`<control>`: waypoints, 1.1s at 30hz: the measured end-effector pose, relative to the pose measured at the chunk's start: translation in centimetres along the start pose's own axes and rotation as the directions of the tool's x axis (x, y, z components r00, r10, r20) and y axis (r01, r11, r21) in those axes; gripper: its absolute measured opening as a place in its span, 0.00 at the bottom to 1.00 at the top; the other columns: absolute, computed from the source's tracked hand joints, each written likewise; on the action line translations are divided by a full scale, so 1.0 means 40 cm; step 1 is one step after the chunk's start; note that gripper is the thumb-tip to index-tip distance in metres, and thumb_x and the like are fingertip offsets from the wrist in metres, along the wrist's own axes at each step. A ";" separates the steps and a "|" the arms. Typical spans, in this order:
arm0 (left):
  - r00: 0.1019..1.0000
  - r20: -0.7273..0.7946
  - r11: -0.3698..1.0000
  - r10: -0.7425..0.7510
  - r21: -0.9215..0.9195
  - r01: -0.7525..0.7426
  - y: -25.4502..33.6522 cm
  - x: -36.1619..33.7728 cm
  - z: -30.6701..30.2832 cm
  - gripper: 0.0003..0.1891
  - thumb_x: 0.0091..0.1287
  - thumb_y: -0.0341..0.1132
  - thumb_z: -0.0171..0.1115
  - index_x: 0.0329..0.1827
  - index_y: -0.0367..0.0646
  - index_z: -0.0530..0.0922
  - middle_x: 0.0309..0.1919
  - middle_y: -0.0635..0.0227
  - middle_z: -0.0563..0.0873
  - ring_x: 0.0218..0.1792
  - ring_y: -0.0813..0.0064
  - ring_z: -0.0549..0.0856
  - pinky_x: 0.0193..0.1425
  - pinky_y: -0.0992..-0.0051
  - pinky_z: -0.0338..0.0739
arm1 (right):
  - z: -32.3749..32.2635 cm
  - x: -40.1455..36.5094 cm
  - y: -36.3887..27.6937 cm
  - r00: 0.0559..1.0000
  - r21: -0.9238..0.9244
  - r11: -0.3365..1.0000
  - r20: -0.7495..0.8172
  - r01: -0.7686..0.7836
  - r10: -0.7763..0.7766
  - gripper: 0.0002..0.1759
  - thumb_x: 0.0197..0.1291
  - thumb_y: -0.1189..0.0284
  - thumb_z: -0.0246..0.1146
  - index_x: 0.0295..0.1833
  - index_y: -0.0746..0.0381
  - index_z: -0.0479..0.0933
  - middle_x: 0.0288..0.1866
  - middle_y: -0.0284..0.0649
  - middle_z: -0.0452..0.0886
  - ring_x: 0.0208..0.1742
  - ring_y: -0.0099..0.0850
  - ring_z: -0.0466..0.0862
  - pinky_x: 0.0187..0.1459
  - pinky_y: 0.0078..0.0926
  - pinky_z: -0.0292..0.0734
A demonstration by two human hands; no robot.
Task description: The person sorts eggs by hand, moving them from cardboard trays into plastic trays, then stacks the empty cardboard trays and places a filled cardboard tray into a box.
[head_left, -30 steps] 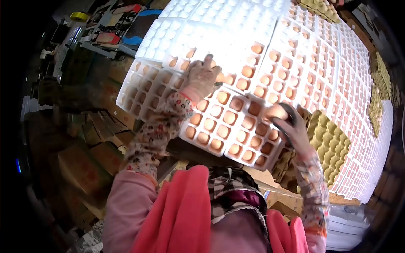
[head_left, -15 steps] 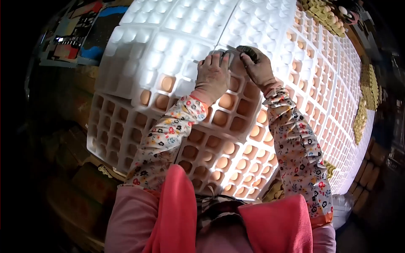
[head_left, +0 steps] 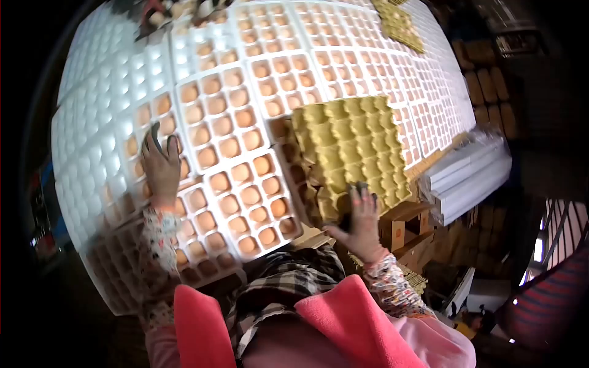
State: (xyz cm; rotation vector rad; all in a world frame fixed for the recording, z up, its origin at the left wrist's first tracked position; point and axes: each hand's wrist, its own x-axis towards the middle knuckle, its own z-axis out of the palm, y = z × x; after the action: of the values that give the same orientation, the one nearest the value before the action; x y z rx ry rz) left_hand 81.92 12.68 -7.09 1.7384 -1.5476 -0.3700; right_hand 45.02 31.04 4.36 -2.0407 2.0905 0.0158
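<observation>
My left hand point(head_left: 162, 165) hovers over or rests on a white foam tray point(head_left: 184, 173) partly filled with brown eggs, its fingers apart and nothing visible in them. Contact there is hard to judge. Beside it, more brown eggs point(head_left: 229, 147) sit in the square cells of neighbouring white trays. My right hand point(head_left: 363, 228) is at the near edge of a yellow-green pulp egg tray point(head_left: 353, 147), fingers spread against it. The cells of this pulp tray show no eggs and it lies over the white trays. Part of its left side is torn or shadowed.
White foam trays cover the wide table, many without eggs at the left point(head_left: 92, 153). Another pulp tray point(head_left: 399, 27) lies farther back. Plastic-wrapped white bundles point(head_left: 469, 175) and a cardboard box point(head_left: 405, 230) stand at the right. Dark-gloved hands of another person point(head_left: 156, 15) appear at the far edge.
The view has swung right. My hands, earlier close together at a white tray's far edge, are now wide apart. My right hand has come to the pulp tray; my left is over eggs.
</observation>
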 end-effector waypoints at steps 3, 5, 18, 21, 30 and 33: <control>0.955 0.272 0.967 0.116 -0.252 -0.046 0.262 -0.191 0.083 0.24 0.70 0.37 0.57 0.66 0.34 0.67 0.61 0.48 0.74 0.60 0.54 0.75 0.62 0.65 0.73 | 0.043 0.003 -0.011 0.998 -0.159 0.987 0.055 -0.031 0.040 0.55 0.43 0.51 0.73 0.75 0.56 0.56 0.71 0.69 0.52 0.72 0.61 0.56 0.71 0.60 0.46; 0.933 0.358 0.843 -0.044 -0.487 0.227 0.392 -0.296 0.126 0.24 0.71 0.38 0.57 0.66 0.34 0.67 0.60 0.51 0.74 0.59 0.59 0.76 0.60 0.68 0.74 | -0.030 -0.012 0.031 0.997 0.123 0.991 0.050 0.052 -0.059 0.52 0.43 0.55 0.73 0.74 0.54 0.58 0.71 0.68 0.52 0.71 0.61 0.58 0.71 0.53 0.52; 0.790 0.397 0.595 -0.468 -0.519 0.614 0.533 -0.462 0.374 0.20 0.71 0.35 0.58 0.60 0.33 0.69 0.51 0.61 0.80 0.53 0.71 0.77 0.56 0.77 0.71 | -0.072 0.363 0.852 0.956 0.367 0.922 -0.293 0.121 -0.009 0.34 0.53 0.70 0.69 0.66 0.64 0.68 0.60 0.52 0.73 0.61 0.44 0.74 0.62 0.35 0.69; 0.704 0.349 0.675 -0.618 -0.224 0.703 0.649 -0.413 0.328 0.20 0.68 0.41 0.62 0.55 0.34 0.77 0.50 0.66 0.81 0.50 0.74 0.78 0.56 0.74 0.72 | 0.005 0.332 0.750 0.990 0.900 0.414 0.136 -0.136 0.029 0.31 0.64 0.61 0.63 0.66 0.69 0.67 0.65 0.48 0.72 0.64 0.36 0.73 0.63 0.32 0.67; 0.745 0.396 0.593 -0.537 -0.451 0.667 0.581 -0.432 0.310 0.26 0.62 0.41 0.70 0.59 0.35 0.75 0.58 0.64 0.78 0.57 0.73 0.74 0.59 0.73 0.72 | 0.119 0.335 0.678 0.943 0.950 0.053 0.312 -0.308 -0.118 0.25 0.68 0.68 0.60 0.65 0.69 0.67 0.56 0.40 0.77 0.54 0.29 0.78 0.55 0.25 0.73; 0.798 0.365 0.633 -0.479 -0.485 0.603 0.507 -0.445 0.226 0.34 0.58 0.46 0.72 0.61 0.32 0.71 0.58 0.55 0.78 0.57 0.64 0.76 0.62 0.67 0.70 | 0.004 0.253 0.545 0.912 0.644 0.678 -0.077 0.353 -0.402 0.21 0.69 0.68 0.58 0.60 0.72 0.72 0.57 0.42 0.76 0.54 0.31 0.77 0.57 0.27 0.71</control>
State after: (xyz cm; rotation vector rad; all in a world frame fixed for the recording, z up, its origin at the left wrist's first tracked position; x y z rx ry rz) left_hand 57.46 26.84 -3.69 1.6446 -0.8279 -1.2365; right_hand 23.38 21.87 -0.62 -1.9136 1.3003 -0.6109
